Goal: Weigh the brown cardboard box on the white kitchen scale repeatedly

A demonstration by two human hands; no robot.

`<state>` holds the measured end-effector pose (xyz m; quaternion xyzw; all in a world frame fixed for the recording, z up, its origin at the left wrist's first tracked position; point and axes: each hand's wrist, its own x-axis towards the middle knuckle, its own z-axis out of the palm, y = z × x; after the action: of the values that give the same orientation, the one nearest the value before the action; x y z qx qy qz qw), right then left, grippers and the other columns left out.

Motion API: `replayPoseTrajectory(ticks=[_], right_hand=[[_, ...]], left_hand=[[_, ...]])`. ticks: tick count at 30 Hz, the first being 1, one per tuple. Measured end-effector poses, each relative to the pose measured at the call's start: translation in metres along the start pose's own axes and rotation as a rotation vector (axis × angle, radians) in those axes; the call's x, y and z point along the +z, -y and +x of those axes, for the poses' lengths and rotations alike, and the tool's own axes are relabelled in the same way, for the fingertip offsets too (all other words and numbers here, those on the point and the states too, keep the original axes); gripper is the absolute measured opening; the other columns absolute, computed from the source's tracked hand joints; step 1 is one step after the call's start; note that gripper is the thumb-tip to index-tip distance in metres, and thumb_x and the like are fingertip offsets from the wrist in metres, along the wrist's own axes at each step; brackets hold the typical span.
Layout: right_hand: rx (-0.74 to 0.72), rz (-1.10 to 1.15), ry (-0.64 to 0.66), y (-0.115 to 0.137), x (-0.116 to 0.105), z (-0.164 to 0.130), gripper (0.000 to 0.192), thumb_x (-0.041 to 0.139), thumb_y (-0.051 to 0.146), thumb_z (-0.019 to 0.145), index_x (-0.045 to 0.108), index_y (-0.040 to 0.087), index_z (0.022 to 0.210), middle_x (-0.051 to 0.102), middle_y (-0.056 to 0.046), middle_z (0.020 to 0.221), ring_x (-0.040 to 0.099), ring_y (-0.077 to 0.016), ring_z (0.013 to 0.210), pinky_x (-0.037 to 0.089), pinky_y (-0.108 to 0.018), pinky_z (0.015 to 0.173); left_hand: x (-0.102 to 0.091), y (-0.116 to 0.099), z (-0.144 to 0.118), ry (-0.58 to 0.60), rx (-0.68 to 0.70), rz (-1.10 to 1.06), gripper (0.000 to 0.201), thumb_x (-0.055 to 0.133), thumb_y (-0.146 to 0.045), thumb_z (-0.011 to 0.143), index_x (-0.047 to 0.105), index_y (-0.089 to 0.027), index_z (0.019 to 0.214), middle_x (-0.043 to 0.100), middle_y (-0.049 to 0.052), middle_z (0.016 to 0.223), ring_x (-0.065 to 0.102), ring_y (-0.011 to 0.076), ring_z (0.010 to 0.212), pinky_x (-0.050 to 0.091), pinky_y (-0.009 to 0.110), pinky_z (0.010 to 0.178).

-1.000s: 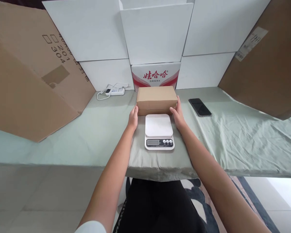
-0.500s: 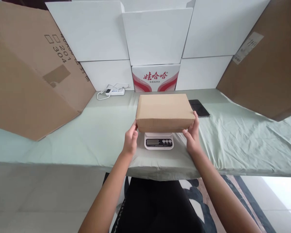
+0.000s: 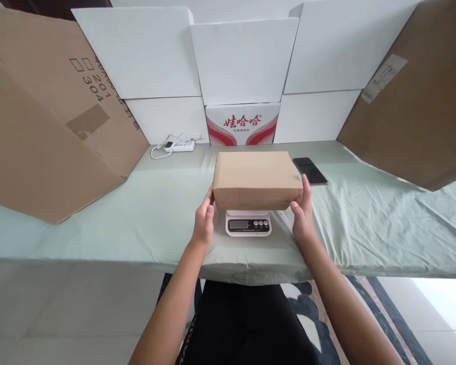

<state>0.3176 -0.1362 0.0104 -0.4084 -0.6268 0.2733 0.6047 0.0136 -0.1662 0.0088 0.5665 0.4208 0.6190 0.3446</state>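
Note:
A closed brown cardboard box (image 3: pixel 256 172) rests over a white kitchen scale (image 3: pixel 248 225), covering its weighing plate. Only the scale's front panel shows, with a grey display and round buttons; no digits are readable. My left hand (image 3: pixel 204 220) is at the box's left side, fingers against it and thumb upright. On the opposite side, my right hand (image 3: pixel 303 213) has its fingers along the right edge and its thumb near the front lower corner. Some fingertips are hidden behind the box.
A dark tablet (image 3: pixel 310 171) lies behind my right hand on the green tablecloth (image 3: pixel 167 203). A white power strip (image 3: pixel 180 146) with a cable is at the back left. Stacked white boxes (image 3: pixel 243 61) form a back wall, with large cartons (image 3: pixel 41 126) at both sides.
The view has shifted slightly. The cardboard box has moved a little left relative to the tablet, and my right thumb has drawn slightly away from its front face.

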Motion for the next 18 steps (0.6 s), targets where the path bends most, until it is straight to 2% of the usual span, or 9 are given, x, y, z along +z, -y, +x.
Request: replayPoseTrajectory(ticks=[2,5,8,10,14,16,18], right_hand=[[0.009,0.01,0.031,0.006,0.0,0.002,0.09,0.064,0.075,0.103,0.032,0.043,0.181,0.044,-0.008,0.19,0.046,-0.0439,0.174,0.044,-0.072,0.141],[-0.004,0.038,0.037,0.021,0.001,0.015,0.089,0.064,0.078,0.101,0.033,0.047,0.179,0.045,-0.005,0.189,0.044,-0.0436,0.176,0.045,-0.071,0.141],[-0.065,0.006,0.051,0.034,0.007,0.045,0.087,0.059,0.081,0.103,0.03,0.051,0.179,0.049,-0.004,0.187,0.041,-0.0434,0.178,0.043,-0.072,0.142],[-0.097,-0.031,0.065,0.033,0.016,0.072,0.086,0.056,0.082,0.104,0.029,0.051,0.179,0.051,-0.005,0.185,0.042,-0.0444,0.177,0.04,-0.076,0.142],[-0.066,0.012,0.11,-0.002,0.042,0.12,0.11,0.062,0.097,0.09,0.03,0.042,0.18,0.053,-0.01,0.183,0.049,-0.0453,0.171,0.039,-0.074,0.144],[0.0,0.058,0.091,-0.026,0.053,0.13,0.12,0.067,0.099,0.084,0.029,0.037,0.179,0.053,-0.013,0.183,0.049,-0.0451,0.17,0.036,-0.073,0.146],[0.059,0.097,0.071,-0.047,0.059,0.132,0.124,0.07,0.099,0.079,0.028,0.036,0.178,0.054,-0.014,0.181,0.049,-0.0447,0.171,0.032,-0.073,0.148]], left_hand=[[0.0,-0.005,0.002,0.019,-0.002,0.007,0.088,0.047,-0.086,0.108,0.065,-0.024,0.167,0.064,0.017,0.176,0.056,0.0408,0.17,0.047,0.058,0.141],[-0.002,-0.013,0.018,-0.048,0.061,-0.019,0.089,0.048,-0.089,0.105,0.073,-0.022,0.159,0.073,0.017,0.166,0.064,0.0408,0.162,0.053,0.056,0.135],[-0.005,-0.012,0.056,-0.094,0.136,-0.037,0.089,0.047,-0.092,0.103,0.074,-0.024,0.154,0.076,0.016,0.162,0.067,0.0392,0.159,0.058,0.051,0.129],[-0.004,0.0,0.087,-0.088,0.12,-0.035,0.087,0.047,-0.093,0.103,0.073,-0.027,0.153,0.076,0.016,0.16,0.068,0.0376,0.158,0.058,0.049,0.127],[0.002,0.041,0.135,-0.11,-0.019,-0.058,0.098,0.055,-0.103,0.091,0.071,-0.024,0.147,0.079,0.018,0.151,0.072,0.0378,0.151,0.059,0.05,0.124],[0.004,0.062,0.145,-0.123,-0.099,-0.047,0.103,0.059,-0.106,0.085,0.071,-0.023,0.143,0.078,0.02,0.152,0.071,0.0397,0.151,0.057,0.054,0.127],[0.004,0.079,0.147,-0.116,-0.125,-0.017,0.099,0.06,-0.104,0.087,0.072,-0.022,0.142,0.078,0.021,0.153,0.069,0.0402,0.153,0.053,0.057,0.131]])
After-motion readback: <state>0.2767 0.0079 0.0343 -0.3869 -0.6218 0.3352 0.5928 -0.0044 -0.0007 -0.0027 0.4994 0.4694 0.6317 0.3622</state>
